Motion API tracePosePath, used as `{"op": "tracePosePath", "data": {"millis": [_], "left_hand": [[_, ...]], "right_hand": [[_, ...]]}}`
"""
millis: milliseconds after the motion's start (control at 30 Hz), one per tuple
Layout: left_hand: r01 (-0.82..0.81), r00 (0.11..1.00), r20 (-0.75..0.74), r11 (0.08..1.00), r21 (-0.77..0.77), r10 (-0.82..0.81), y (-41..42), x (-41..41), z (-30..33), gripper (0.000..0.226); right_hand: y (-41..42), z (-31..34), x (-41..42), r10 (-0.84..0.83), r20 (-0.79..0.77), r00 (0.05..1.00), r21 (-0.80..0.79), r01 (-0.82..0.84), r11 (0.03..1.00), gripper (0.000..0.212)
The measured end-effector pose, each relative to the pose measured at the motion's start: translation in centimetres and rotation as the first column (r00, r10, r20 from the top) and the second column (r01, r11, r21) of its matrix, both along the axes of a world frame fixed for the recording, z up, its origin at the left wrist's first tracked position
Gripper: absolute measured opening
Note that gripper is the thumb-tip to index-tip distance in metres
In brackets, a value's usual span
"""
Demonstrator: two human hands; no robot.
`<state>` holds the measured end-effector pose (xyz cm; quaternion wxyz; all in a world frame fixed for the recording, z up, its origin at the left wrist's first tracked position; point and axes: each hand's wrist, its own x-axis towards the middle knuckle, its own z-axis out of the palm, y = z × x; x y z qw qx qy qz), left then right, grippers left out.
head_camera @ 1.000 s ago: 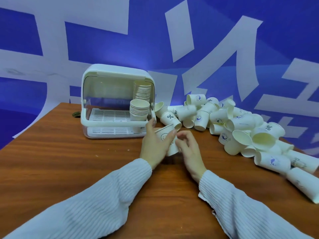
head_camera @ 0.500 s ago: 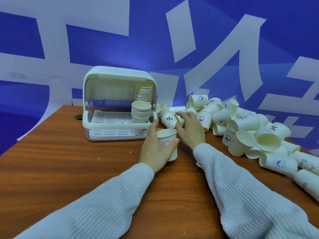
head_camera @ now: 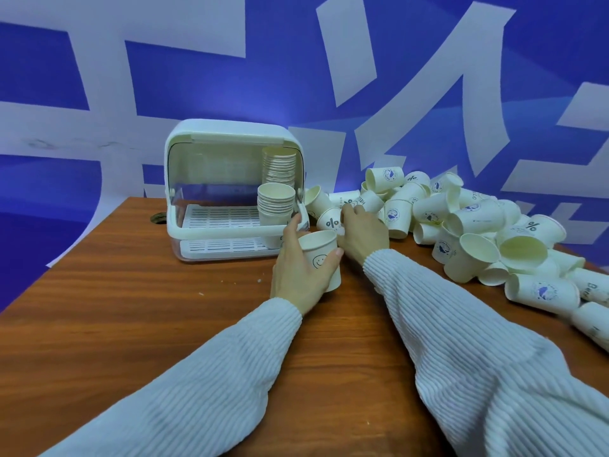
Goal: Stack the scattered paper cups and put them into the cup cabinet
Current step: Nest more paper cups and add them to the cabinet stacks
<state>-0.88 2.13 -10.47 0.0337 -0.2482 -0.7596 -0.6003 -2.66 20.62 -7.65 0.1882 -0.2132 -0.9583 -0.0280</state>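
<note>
My left hand (head_camera: 298, 273) grips an upright paper cup with a smiley face (head_camera: 321, 255) standing on the wooden table (head_camera: 131, 308). My right hand (head_camera: 362, 234) reaches past it to the near edge of the cup pile (head_camera: 461, 225), its fingers on a lying cup printed with letters (head_camera: 346, 198); whether they close on it I cannot tell. A cup with a percent sign (head_camera: 329, 221) lies just left of that hand. The white cup cabinet (head_camera: 230, 189) stands open at the back, with two stacks of cups (head_camera: 276, 206) at its right side.
Several loose cups spread along the table's right side to its edge (head_camera: 543, 291). A round hole (head_camera: 159, 218) sits in the tabletop left of the cabinet. A blue and white wall stands close behind.
My left hand has stood the smiley cup upright and keeps hold of it. My right hand left that cup and moved back to the near edge of the pile.
</note>
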Motion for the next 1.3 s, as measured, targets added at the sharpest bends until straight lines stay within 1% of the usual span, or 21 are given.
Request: {"op": "tracePosePath", "data": {"millis": [33, 100, 167, 233, 300, 333, 400, 467, 500, 600, 667, 700, 733, 800, 867, 900, 967, 1033, 1167, 1233, 1300], "left_hand": [[0.0, 1.0, -0.004, 1.0, 0.001, 0.0, 0.0, 0.0, 0.0, 0.094], [0.003, 1.0, -0.006, 1.0, 0.005, -0.003, 0.0, 0.0, 0.1, 0.093], [0.004, 1.0, -0.003, 1.0, 0.008, -0.004, 0.0, 0.0, 0.1, 0.092], [0.001, 1.0, -0.015, 1.0, 0.024, 0.0, -0.1, 0.0, 0.2, 0.091], [-0.003, 0.999, -0.035, 0.999, 0.051, 0.005, -0.2, 0.1, 0.4, 0.091], [-0.007, 0.999, -0.045, 0.997, 0.071, 0.01, -0.2, 0.1, 0.7, 0.091], [-0.032, 0.996, -0.079, 0.992, 0.123, 0.042, -0.6, -0.1, 1.3, 0.089], [-0.064, 0.992, -0.093, 0.979, 0.194, 0.083, -1.1, -0.6, 2.4, 0.085], [-0.081, 0.99, -0.091, 0.968, 0.239, 0.106, -1.5, -1.1, 3.1, 0.081], [-0.162, 0.973, -0.091, 0.912, 0.377, 0.21, -2.9, -3.2, 5.2, 0.065], [-0.219, 0.959, -0.071, 0.871, 0.439, 0.276, -3.7, -4.8, 6.2, 0.065], [-0.238, 0.955, -0.051, 0.858, 0.456, 0.292, -4.1, -5.5, 6.5, 0.065], [-0.249, 0.954, -0.034, 0.848, 0.468, 0.299, -4.4, -5.9, 6.7, 0.065], [-0.271, 0.949, -0.011, 0.834, 0.481, 0.314, -4.9, -6.5, 6.9, 0.065], [-0.28, 0.947, 0.002, 0.82, 0.499, 0.322, -5.2, -6.8, 7.0, 0.066], [-0.279, 0.947, 0.007, 0.814, 0.51, 0.321, -5.3, -6.9, 7.1, 0.067], [-0.279, 0.948, 0.014, 0.806, 0.522, 0.318, -5.4, -7.2, 7.1, 0.067], [-0.277, 0.949, 0.019, 0.803, 0.527, 0.315, -5.5, -7.4, 7.3, 0.067], [-0.287, 0.947, 0.026, 0.803, 0.523, 0.322, -5.9, -7.8, 7.1, 0.065], [-0.295, 0.947, 0.045, 0.806, 0.514, 0.318, -6.2, -8.4, 6.9, 0.063], [-0.288, 0.952, 0.053, 0.82, 0.495, 0.302, -6.2, -8.9, 6.8, 0.063]], "right_hand": [[0.1, 0.0, 0.1, 0.011, -0.002, 1.0, -0.023, -0.011, 1.0, 0.049], [0.5, 0.1, 0.5, 0.041, 0.035, 0.999, -0.076, -0.038, 0.996, 0.069], [1.0, 0.6, 1.1, 0.075, 0.152, 0.986, -0.067, -0.065, 0.996, 0.085], [1.4, 1.2, 1.7, 0.105, 0.256, 0.961, -0.045, -0.097, 0.994, 0.086], [1.5, 2.2, 2.5, 0.128, 0.285, 0.95, -0.116, -0.098, 0.988, 0.078], [1.5, 3.0, 2.9, 0.134, 0.258, 0.957, -0.174, -0.09, 0.981, 0.07], [1.4, 4.5, 3.4, 0.138, 0.123, 0.983, -0.268, -0.101, 0.958, 0.045], [1.4, 6.1, 3.8, 0.15, -0.039, 0.988, -0.302, -0.155, 0.941, 0.021], [1.3, 6.8, 4.0, 0.157, -0.097, 0.983, -0.308, -0.179, 0.934, 0.014], [0.2, 8.3, 4.0, 0.229, -0.242, 0.943, -0.325, -0.301, 0.896, 0.013], [-1.3, 9.0, 3.3, 0.278, -0.382, 0.881, -0.339, -0.414, 0.845, 0.011], [-2.1, 9.2, 2.7, 0.294, -0.446, 0.845, -0.319, -0.457, 0.83, 0.009], [-3.0, 9.4, 2.1, 0.313, -0.489, 0.814, -0.295, -0.492, 0.819, 0.009], [-4.5, 9.6, 0.7, 0.352, -0.514, 0.782, -0.279, -0.54, 0.794, 0.014], [-5.7, 9.6, -0.7, 0.393, -0.468, 0.791, -0.253, -0.547, 0.798, 0.017], [-6.1, 9.5, -1.5, 0.422, -0.415, 0.806, -0.216, -0.539, 0.814, 0.018], [-6.5, 9.4, -2.9, 0.468, -0.257, 0.845, -0.118, -0.508, 0.853, 0.02], [-6.8, 9.4, -3.8, 0.47, -0.111, 0.876, -0.063, -0.478, 0.876, 0.023], [-7.4, 7.8, -4.3, 0.48, 0.192, 0.856, 0.001, -0.489, 0.872, 0.036], [-7.2, 7.0, -4.2, 0.455, 0.244, 0.857, -0.039, -0.46, 0.887, 0.047], [-7.0, 6.9, -4.0, 0.473, 0.236, 0.849, -0.127, -0.456, 0.881, 0.061]]}}
